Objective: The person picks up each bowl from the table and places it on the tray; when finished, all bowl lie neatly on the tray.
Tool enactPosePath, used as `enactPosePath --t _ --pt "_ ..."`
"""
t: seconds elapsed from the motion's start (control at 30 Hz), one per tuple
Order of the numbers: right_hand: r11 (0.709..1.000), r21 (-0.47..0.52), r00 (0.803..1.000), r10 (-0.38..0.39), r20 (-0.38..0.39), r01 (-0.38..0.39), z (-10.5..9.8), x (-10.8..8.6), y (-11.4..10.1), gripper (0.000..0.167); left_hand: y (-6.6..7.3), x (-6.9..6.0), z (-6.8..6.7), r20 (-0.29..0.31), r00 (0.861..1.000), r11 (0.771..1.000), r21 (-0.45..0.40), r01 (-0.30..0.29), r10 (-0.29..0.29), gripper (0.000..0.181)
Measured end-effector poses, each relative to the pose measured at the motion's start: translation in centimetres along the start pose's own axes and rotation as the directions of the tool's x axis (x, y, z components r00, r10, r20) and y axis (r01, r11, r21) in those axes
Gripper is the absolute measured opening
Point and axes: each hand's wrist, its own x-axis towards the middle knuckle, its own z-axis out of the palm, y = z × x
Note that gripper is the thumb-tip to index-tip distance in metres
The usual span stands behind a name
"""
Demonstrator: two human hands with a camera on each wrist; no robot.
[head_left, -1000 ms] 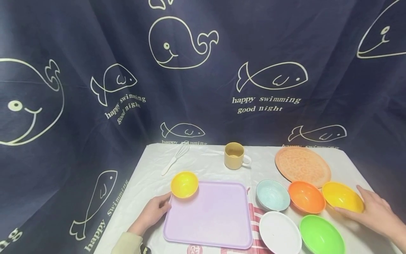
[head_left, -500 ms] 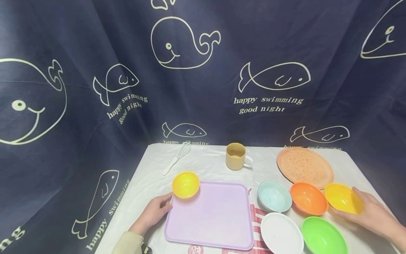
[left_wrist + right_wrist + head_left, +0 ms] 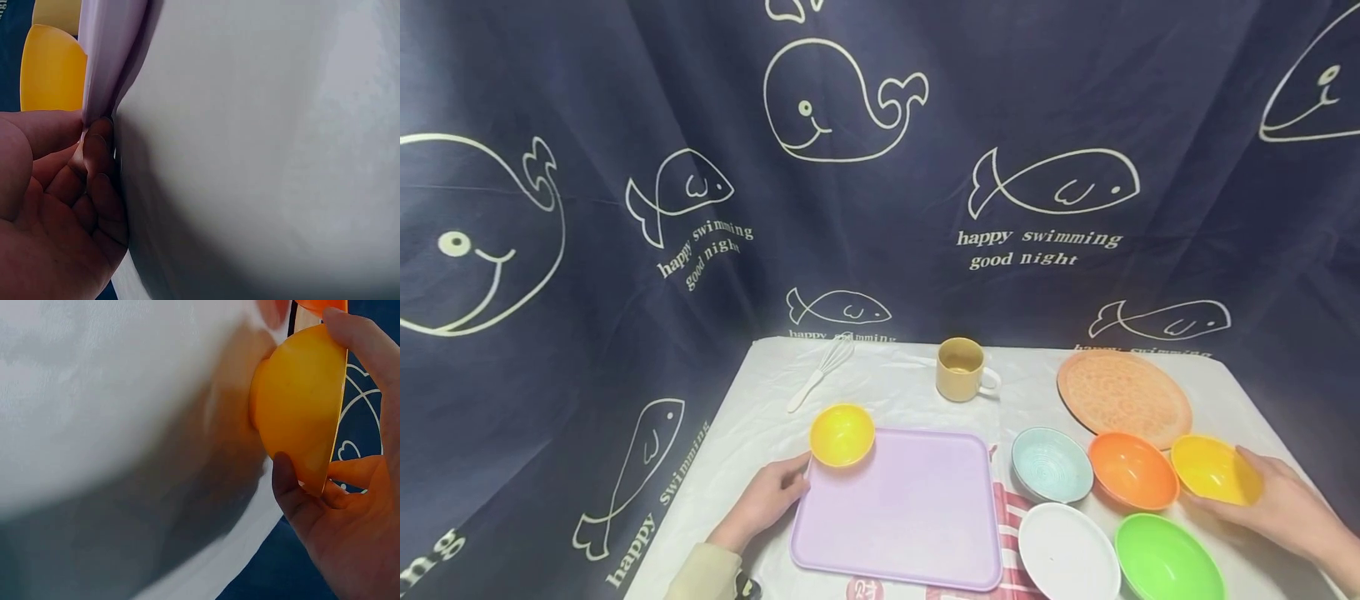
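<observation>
At the left edge of a flat light-purple tray (image 3: 898,517), my left hand (image 3: 769,500) pinches the rim. In the left wrist view the thumb lies above the tray's edge and curled fingers (image 3: 100,156) lie beneath it. A small yellow bowl (image 3: 842,436) sits on the tray's far left corner, near that hand. On the far right, my right hand (image 3: 1288,510) holds another yellow bowl (image 3: 1213,468) by its side. The right wrist view shows this bowl (image 3: 300,400) upright, with fingers and thumb around its rim and wall.
Next to the held bowl stand an orange bowl (image 3: 1133,471), a light-blue bowl (image 3: 1051,465), a white dish (image 3: 1069,552) and a green bowl (image 3: 1168,558). Behind them lies a round brown board (image 3: 1123,396). A tan mug (image 3: 960,369) and a white whisk (image 3: 822,372) are farther back.
My right hand has closed in from the right around the yellow bowl's side. The left hand keeps its place at the tray. The head view has shifted slightly.
</observation>
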Motion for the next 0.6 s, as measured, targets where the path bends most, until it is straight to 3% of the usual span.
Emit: enactPosePath --t 0.23,0.43,0.6 --pt "0.998 -0.046 0.999 0.049 -0.001 -0.049 -0.2 -0.1 -0.2 0.091 -0.1 0.2 0.0 -0.001 1.000 1.000 0.001 -0.015 0.015 0.054" --pt "0.994 -0.059 0.995 0.096 0.017 -0.095 -0.9 -0.3 -0.4 0.099 -0.2 0.2 0.1 0.004 1.000 1.000 0.021 0.010 -0.010 0.054" --pt "0.995 -0.072 0.997 0.074 -0.022 -0.075 -2.0 0.3 -1.2 0.082 -0.2 0.2 0.0 0.017 1.000 1.000 -0.002 0.007 -0.007 0.054"
